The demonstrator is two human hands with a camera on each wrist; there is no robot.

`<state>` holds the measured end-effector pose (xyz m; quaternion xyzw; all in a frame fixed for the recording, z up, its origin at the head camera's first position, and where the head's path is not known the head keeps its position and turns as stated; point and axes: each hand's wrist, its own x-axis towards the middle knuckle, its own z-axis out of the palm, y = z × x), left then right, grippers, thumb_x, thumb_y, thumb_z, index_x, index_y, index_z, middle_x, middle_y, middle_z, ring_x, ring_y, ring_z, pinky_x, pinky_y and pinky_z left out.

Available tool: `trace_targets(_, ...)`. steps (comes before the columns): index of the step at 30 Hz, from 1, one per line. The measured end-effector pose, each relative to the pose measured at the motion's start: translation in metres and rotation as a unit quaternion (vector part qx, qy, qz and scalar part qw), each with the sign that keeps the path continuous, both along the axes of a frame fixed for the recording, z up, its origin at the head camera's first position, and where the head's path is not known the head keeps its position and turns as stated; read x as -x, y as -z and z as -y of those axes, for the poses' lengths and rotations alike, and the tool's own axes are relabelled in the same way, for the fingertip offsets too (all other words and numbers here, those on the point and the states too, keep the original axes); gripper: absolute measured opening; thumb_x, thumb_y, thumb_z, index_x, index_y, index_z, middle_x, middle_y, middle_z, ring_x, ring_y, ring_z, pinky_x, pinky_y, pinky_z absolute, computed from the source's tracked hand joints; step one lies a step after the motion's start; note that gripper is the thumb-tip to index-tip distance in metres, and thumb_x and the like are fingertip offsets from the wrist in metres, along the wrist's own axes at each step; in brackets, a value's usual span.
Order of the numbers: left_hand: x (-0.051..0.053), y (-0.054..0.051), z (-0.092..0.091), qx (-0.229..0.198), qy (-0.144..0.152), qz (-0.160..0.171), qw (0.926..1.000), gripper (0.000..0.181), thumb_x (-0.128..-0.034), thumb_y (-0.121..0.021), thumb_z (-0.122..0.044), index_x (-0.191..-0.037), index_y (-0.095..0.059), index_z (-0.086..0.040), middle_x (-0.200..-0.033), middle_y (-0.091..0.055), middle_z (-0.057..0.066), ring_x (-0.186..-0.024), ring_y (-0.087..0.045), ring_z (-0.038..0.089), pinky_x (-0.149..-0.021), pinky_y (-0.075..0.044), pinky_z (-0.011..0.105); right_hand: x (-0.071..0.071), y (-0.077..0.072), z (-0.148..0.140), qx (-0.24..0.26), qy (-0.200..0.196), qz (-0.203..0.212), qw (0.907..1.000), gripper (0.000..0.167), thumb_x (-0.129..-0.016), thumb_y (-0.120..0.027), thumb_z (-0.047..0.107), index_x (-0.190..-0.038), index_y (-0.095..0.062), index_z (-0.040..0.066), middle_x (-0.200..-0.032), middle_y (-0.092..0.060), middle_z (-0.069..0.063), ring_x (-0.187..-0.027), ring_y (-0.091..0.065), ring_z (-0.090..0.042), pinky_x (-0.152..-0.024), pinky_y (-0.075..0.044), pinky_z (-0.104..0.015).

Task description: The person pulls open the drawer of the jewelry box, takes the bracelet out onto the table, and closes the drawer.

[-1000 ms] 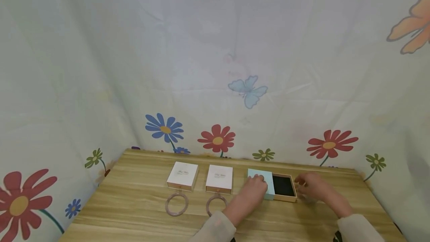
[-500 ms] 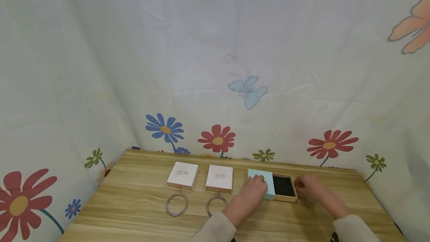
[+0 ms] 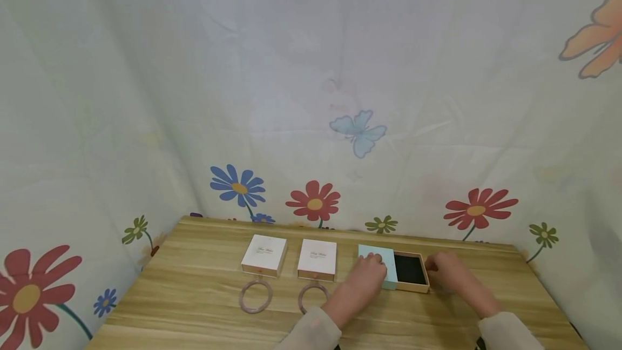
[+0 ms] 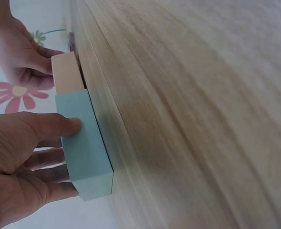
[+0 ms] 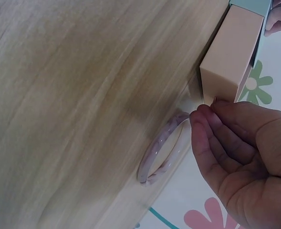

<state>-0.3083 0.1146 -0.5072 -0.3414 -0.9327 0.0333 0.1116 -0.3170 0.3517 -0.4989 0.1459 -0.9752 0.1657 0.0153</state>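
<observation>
A pull-out gift box stands at the right of the table, its light-blue sleeve [image 3: 389,262] partly off a peach drawer [image 3: 412,287] with a black lining. My left hand [image 3: 366,274] grips the sleeve, thumb on the near side in the left wrist view and fingers over the top. At the drawer's right end, my right hand [image 3: 449,271] pinches a small pull tab [image 5: 215,99] between thumb and fingertips. Below that hand a marbled pinkish bangle [image 5: 155,151] lies on the table, mostly hidden in the head view.
Two white boxes [image 3: 264,253] with printed lids stand in a row to the left. In front of each lies a pale purple bangle [image 3: 241,297]; my left forearm partly covers one. A flower-print curtain [image 3: 272,123] hangs behind the wooden table [image 3: 194,285].
My right hand has shifted slightly left, its fingers closing in on the drawer's end. The left hand, sleeve and drawer look unmoved.
</observation>
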Motion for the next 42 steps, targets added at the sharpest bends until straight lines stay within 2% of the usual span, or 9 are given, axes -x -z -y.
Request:
trace_targets(4,-0.0002,0.0002,-0.0004,-0.001,0.0,-0.001,1.0,0.008,-0.0878,-0.079,-0.014,-0.095,-0.078,-0.017,-0.103,-0.066,-0.001,-0.099,-0.061,0.014,-0.084,-0.053,0.031,-0.0003,0.0007,0.0005,-0.007,-0.002,-0.02,0.9998,0.012,-0.084,-0.076,-0.002,-0.077,-0.072,0.007,-0.073,-0.066,0.002,-0.068,-0.057,-0.012,-0.064,-0.053,-0.035)
trace_targets(14,-0.0004,0.001,-0.0006,-0.009,0.004,-0.005,0.9999,0.009,-0.0868,-0.079,-0.013,-0.095,-0.078,-0.016,-0.102,-0.066,-0.001,-0.098,-0.062,0.015,-0.086,-0.054,0.033,0.0008,0.0031,0.0021,-0.014,0.007,-0.023,0.9996,0.013,-0.084,-0.076,-0.001,-0.075,-0.071,0.007,-0.071,-0.063,0.003,-0.066,-0.052,-0.012,-0.061,-0.049,-0.033)
trace_targets(24,-0.001,-0.0006,-0.0003,-0.002,-0.003,-0.008,1.0,0.008,-0.0866,-0.08,-0.014,-0.095,-0.078,-0.016,-0.101,-0.066,-0.001,-0.097,-0.061,0.015,-0.085,-0.054,0.033,0.0023,0.0044,0.0052,-0.009,0.002,-0.038,0.9993,0.013,-0.083,-0.075,-0.003,-0.074,-0.071,0.005,-0.071,-0.066,0.001,-0.067,-0.055,-0.013,-0.061,-0.051,-0.034)
trace_targets(37,0.0001,-0.0005,0.0,0.002,-0.002,-0.006,1.0,0.008,-0.086,-0.08,-0.015,-0.093,-0.078,-0.017,-0.102,-0.067,-0.001,-0.096,-0.061,0.014,-0.082,-0.053,0.031,0.0031,0.0046,0.0069,-0.011,0.007,-0.034,0.9993,0.013,-0.082,-0.072,-0.005,-0.074,-0.07,0.005,-0.07,-0.065,0.0,-0.066,-0.054,-0.013,-0.06,-0.051,-0.035)
trace_targets(42,-0.0007,-0.0017,-0.0001,-0.001,-0.004,0.004,1.0,0.008,-0.0869,-0.079,-0.014,-0.094,-0.078,-0.017,-0.103,-0.067,-0.001,-0.097,-0.061,0.014,-0.084,-0.054,0.031,0.0035,0.006,0.0066,-0.01,0.011,-0.03,0.9994,0.015,-0.083,-0.071,-0.005,-0.072,-0.068,0.005,-0.069,-0.061,0.002,-0.064,-0.05,-0.013,-0.059,-0.047,-0.033)
